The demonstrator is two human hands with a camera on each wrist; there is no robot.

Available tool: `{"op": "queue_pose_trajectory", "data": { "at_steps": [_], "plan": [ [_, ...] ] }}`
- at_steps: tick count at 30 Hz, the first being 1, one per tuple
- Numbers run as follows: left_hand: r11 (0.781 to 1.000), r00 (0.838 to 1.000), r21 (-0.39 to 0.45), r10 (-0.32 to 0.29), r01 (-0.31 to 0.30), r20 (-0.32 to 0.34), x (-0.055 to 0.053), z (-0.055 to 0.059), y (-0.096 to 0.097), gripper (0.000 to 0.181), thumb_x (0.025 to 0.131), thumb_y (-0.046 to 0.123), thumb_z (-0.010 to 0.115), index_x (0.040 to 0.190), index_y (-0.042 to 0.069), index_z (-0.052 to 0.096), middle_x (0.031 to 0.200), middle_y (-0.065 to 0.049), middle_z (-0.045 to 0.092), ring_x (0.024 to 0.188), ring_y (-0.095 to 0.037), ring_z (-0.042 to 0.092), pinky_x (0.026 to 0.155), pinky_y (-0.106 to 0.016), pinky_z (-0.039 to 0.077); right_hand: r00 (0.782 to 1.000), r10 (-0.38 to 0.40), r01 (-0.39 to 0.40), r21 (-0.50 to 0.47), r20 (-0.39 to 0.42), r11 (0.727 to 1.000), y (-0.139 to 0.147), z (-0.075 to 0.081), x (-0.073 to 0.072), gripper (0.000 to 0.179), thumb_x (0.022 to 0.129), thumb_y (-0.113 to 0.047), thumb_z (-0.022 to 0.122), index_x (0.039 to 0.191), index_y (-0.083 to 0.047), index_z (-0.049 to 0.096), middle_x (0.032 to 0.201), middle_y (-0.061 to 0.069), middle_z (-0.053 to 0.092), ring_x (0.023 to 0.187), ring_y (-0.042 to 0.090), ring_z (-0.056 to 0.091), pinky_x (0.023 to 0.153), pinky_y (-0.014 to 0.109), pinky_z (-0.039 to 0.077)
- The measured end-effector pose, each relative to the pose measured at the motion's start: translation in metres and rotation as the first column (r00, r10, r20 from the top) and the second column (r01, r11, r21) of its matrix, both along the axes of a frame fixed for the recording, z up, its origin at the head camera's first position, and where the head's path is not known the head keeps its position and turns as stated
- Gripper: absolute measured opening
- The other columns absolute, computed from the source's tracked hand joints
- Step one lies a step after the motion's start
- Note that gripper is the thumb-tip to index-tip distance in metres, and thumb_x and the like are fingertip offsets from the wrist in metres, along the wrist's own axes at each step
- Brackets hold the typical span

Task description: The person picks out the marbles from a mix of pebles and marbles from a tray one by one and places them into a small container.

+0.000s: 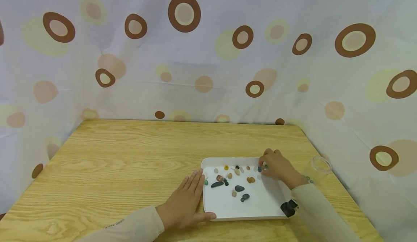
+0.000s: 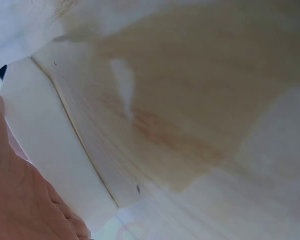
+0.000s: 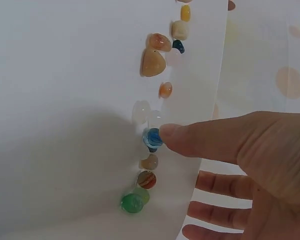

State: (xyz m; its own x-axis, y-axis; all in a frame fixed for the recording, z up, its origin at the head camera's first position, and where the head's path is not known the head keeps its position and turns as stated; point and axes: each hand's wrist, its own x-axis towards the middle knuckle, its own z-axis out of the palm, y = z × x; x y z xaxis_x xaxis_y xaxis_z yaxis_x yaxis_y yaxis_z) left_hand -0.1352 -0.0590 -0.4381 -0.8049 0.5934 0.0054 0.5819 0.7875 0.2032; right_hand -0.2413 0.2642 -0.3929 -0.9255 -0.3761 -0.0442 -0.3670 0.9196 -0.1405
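A white tray (image 1: pixel 224 209) holds several small stones and glass marbles. My left hand (image 1: pixel 185 200) lies with fingers straight along the tray's left side, its thumb at the near left corner. In the left wrist view, the palm (image 2: pixel 25 200) is beside the white tray wall (image 2: pixel 65 155). My right hand (image 1: pixel 277 166) reaches over the far right part of the tray. In the right wrist view, that hand's thumb tip (image 3: pixel 172 134) presses on a blue marble (image 3: pixel 152 138), with the index finger hidden and the other fingers outside the tray wall.
Near the marble lie a striped brown marble (image 3: pixel 147 179), a green marble (image 3: pixel 132 203) and an orange stone (image 3: pixel 165 90). Dark pebbles (image 1: pixel 239 188) sit mid-tray. A clear jar (image 1: pixel 321 165) stands right of the tray on the wooden table (image 1: pixel 130 155). A patterned curtain (image 1: pixel 208 54) hangs behind.
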Motion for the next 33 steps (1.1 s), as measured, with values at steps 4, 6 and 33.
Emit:
{"op": "queue_pose_trajectory", "data": {
  "at_steps": [4,6,33],
  "plan": [
    [1.000,1.000,0.002,-0.001,0.001,-0.006,-0.001,-0.001,0.000,0.108,0.085,0.081,0.024,0.151,-0.005,0.016,0.159,-0.022,0.005,0.147,-0.033,0.008,0.116,-0.047,0.019,1.000,0.003,-0.003,0.032,-0.022,0.999,-0.004,0.000,-0.002,0.012,0.075,-0.006,0.076,0.080,-0.013,0.069,0.098,0.010,0.051,0.090,0.033,0.045,0.062,0.042,0.046],
    [1.000,1.000,0.009,-0.004,0.004,-0.011,-0.001,-0.001,-0.001,0.108,0.085,0.080,0.024,0.151,-0.005,0.016,0.158,-0.022,0.006,0.147,-0.034,0.008,0.116,-0.048,0.019,0.999,0.004,-0.002,0.054,-0.038,0.999,-0.005,-0.002,-0.004,0.013,0.074,-0.004,0.075,0.077,-0.014,0.067,0.095,0.009,0.050,0.087,0.031,0.044,0.061,0.041,0.045],
    [1.000,1.000,0.012,0.002,-0.002,-0.008,-0.001,-0.001,0.000,0.108,0.085,0.080,0.026,0.151,-0.005,0.015,0.158,-0.022,0.005,0.146,-0.034,0.010,0.116,-0.048,0.019,0.996,-0.020,0.032,0.141,-0.089,0.989,-0.001,0.013,-0.005,0.009,0.080,-0.020,0.073,0.082,-0.014,0.067,0.098,0.013,0.059,0.085,0.033,0.052,0.064,0.045,0.047]
  ]
}}
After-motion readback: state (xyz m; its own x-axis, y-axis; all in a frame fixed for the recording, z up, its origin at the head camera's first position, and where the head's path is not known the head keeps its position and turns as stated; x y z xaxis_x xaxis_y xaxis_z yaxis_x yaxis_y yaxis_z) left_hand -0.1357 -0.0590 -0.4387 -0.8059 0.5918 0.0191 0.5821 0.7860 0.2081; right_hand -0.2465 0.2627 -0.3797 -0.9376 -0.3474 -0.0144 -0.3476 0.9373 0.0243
